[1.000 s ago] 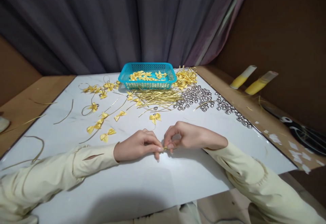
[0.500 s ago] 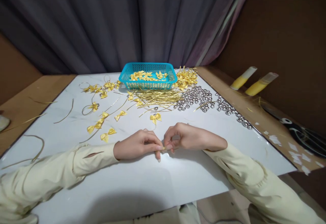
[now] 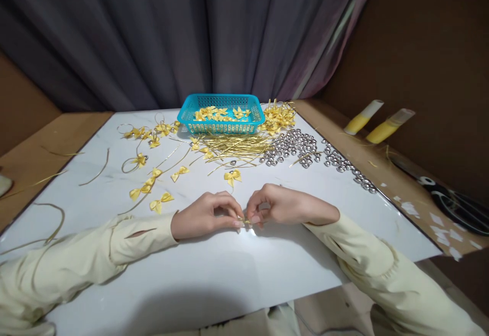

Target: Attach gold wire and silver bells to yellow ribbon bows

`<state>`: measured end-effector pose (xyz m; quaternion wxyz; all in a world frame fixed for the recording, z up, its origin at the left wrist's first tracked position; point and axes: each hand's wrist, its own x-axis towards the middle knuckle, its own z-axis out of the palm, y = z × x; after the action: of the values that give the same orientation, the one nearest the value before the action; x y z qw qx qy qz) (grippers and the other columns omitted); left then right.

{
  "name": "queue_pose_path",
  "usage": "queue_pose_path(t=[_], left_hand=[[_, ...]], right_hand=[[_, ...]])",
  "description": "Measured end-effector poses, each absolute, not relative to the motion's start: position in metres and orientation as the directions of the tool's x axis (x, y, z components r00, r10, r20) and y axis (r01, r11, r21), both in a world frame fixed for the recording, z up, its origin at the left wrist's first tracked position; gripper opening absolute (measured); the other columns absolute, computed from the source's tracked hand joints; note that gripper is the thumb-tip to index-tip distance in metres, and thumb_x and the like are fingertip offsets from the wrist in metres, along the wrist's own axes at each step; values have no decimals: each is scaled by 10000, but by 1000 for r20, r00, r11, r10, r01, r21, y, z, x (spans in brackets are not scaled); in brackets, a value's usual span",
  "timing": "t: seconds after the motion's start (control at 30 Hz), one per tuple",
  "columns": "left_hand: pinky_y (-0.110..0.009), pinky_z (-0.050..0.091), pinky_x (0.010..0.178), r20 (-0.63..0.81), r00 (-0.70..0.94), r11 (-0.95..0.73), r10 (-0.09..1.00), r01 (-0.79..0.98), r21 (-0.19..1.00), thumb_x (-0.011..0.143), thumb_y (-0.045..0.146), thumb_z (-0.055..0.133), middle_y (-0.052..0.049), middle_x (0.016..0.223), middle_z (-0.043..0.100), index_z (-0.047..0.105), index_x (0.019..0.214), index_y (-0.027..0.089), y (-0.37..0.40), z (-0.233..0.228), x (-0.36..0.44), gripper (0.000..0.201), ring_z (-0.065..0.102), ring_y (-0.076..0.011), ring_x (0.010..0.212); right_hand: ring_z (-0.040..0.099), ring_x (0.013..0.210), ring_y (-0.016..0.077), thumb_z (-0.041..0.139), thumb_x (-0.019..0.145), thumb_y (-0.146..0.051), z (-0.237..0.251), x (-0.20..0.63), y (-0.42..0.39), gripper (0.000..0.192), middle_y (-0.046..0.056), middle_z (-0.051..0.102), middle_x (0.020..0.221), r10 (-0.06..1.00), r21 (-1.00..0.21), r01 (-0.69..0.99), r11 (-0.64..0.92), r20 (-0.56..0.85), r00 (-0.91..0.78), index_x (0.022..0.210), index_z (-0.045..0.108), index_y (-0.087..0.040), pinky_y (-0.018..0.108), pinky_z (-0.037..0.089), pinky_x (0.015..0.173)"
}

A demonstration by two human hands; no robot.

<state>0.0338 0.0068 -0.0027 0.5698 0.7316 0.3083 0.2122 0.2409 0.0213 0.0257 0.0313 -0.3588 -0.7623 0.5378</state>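
item: small gold piece (image 3: 244,220), too small to identify, pinched between both hands just above the desk (image 3: 214,280). left hand (image 3: 204,216): fingers curled, tips closed on the piece; wrist resting on the desk, likely for steadiness. right hand (image 3: 280,206): same pinch from the opposite side. beyond the hands: yellow bow (image 3: 233,176) nearest, gold wire ties (image 3: 237,147), silver bells (image 3: 294,147) to the right, blue basket (image 3: 221,113) farthest.
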Motion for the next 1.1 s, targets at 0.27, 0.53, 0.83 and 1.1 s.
queue_pose_path(t=[0.27, 0.53, 0.83, 1.1], left_hand=[[-233, 451, 774, 18, 715, -267, 699, 238, 934, 785, 207, 659, -51, 769, 638, 733, 758, 148, 5, -2, 35, 99, 558, -155, 834], [-232, 449, 764, -26, 702, -200, 712, 238, 950, 799, 245, 644, -56, 740, 643, 734, 697, 147, 7, 1, 34, 168, 560, -154, 820], [-254, 453, 778, -50, 696, -170, 717, 244, 955, 816, 350, 627, -58, 737, 657, 732, 689, 141, 9, 2, 34, 267, 567, -150, 769], [-237, 465, 761, -76, 701, -158, 709, 263, 952, 803, 361, 640, -53, 759, 642, 733, 691, 145, 10, 2, 33, 260, 571, -143, 758]], right_hand=[[538, 599, 117, 550, 725, -204, 29, 240, 20, 158, 26, 618, 611, 588, -852, 503, 147, -333, -737, 730, 670, -101, 217, 424, 607], [586, 664, 140, 589, 757, -223, 32, 240, 21, 206, 74, 686, 748, 591, -821, 516, 245, -296, -751, 841, 716, -84, 227, 441, 636], [611, 709, 155, 576, 792, -238, 36, 240, 20, 210, 89, 701, 802, 605, -806, 525, 272, -282, -745, 820, 723, -90, 233, 451, 655], [604, 685, 151, 586, 773, -238, 33, 241, 20, 218, 98, 701, 815, 614, -818, 528, 230, -299, -730, 834, 726, -82, 236, 453, 640]])
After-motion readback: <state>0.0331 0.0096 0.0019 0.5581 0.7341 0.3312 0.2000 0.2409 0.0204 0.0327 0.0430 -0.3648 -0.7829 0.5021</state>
